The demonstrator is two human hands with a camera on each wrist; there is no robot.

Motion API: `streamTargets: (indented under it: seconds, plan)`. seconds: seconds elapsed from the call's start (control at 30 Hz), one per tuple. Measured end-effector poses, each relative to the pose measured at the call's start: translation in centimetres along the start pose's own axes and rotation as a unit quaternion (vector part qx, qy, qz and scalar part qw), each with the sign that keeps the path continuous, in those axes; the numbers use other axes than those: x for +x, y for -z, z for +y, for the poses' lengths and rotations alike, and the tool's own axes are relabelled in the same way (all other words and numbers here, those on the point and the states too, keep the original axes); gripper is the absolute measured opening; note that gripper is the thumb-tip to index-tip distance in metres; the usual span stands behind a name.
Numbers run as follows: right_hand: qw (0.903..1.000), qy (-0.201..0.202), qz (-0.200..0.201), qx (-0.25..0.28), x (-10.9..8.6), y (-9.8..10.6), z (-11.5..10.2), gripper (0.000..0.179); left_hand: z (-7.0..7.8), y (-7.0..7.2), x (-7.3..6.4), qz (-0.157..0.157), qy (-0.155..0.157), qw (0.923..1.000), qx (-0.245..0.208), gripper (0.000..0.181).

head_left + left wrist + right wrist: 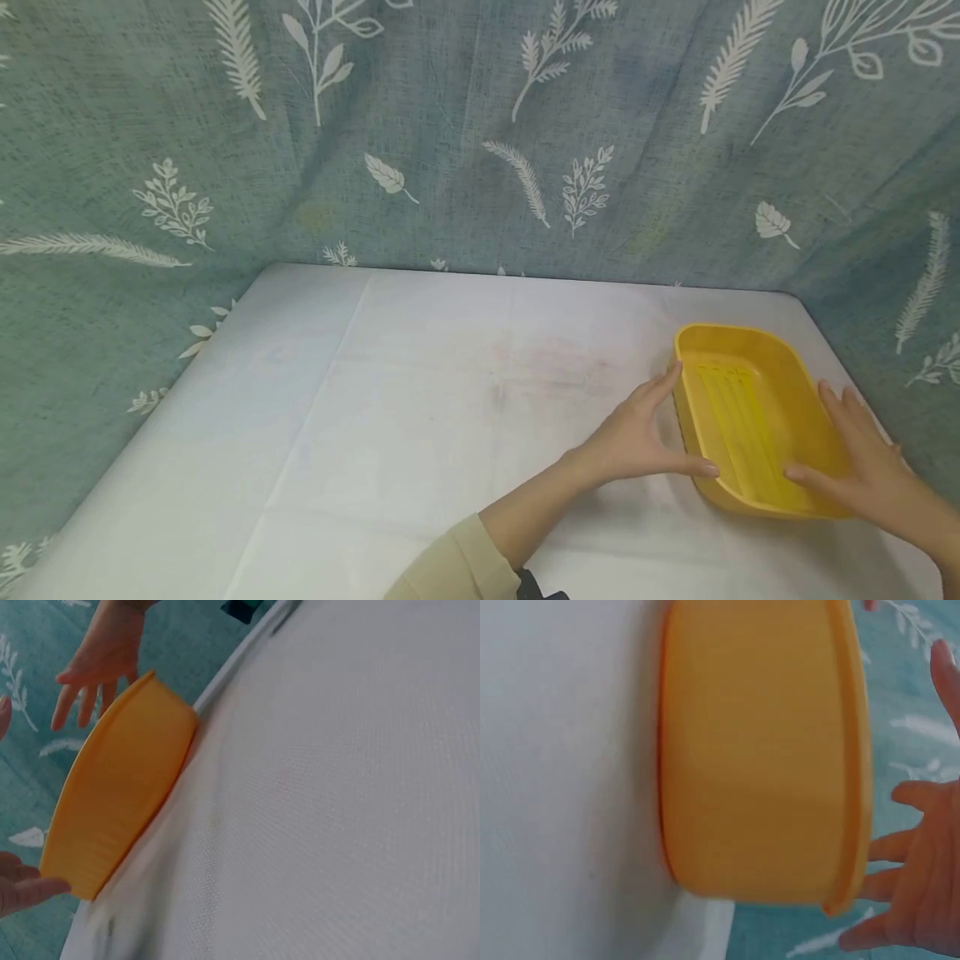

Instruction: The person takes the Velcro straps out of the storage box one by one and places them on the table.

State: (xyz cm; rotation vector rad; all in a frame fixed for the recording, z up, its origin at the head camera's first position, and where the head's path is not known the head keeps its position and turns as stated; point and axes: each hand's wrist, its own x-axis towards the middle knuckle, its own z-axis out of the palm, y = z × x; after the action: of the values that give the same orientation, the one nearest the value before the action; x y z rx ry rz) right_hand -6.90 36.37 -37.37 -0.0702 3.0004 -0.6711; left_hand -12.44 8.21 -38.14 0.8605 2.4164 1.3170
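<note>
A deep yellow plastic tray (797, 417) with rounded corners sits on the white-covered table, toward its right side. Brighter yellow strips run along its floor. On its left side is my left hand (637, 437), fingers extended along the outer wall and thumb at the near rim. In the left wrist view, that thumb (37, 892) lies at the tray's end. My right hand (870, 458) is spread at the opposite side, its thumb reaching over the tray. The right wrist view shows its fingers (900, 877) apart, tips close to the rim.
A white cloth covers the table (420, 400). Green curtain fabric (450, 142) with white leaf prints hangs behind it and along both sides. The table's right edge runs close beside the tray. A beige sleeve (450, 567) covers my left forearm.
</note>
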Motion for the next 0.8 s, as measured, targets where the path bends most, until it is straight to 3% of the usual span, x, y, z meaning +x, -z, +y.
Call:
streamTargets:
  seconds: [0.13,0.27,0.43,0.6,0.8]
  plan:
    - [0.9976,0.007,-0.033,0.061,-0.5,0.3,1.3,0.109,-0.3,-0.5,0.3,-0.014,0.034,0.993,-0.112,0.11]
    - [0.9919,0.002,-0.076,0.102,-0.8,0.4,2.9,0.107,-0.4,-1.2,0.7,-0.018,0.059,0.9833,-0.171,0.11]
    - [0.9846,-0.023,-0.141,0.1,-0.7,0.2,4.8,0.105,-0.3,-2.3,1.1,-0.026,0.064,0.9786,-0.194,0.11]
    - [0.9824,0.002,-0.137,0.127,-0.7,-0.4,6.4,0.109,-0.4,-3.3,1.4,-0.028,0.057,0.9758,-0.209,0.107]
    - [0.973,-0.06,-0.169,0.145,-0.2,-0.1,6.3,0.11,-0.3,-3.9,1.5,-0.02,0.097,0.9636,-0.248,0.103]
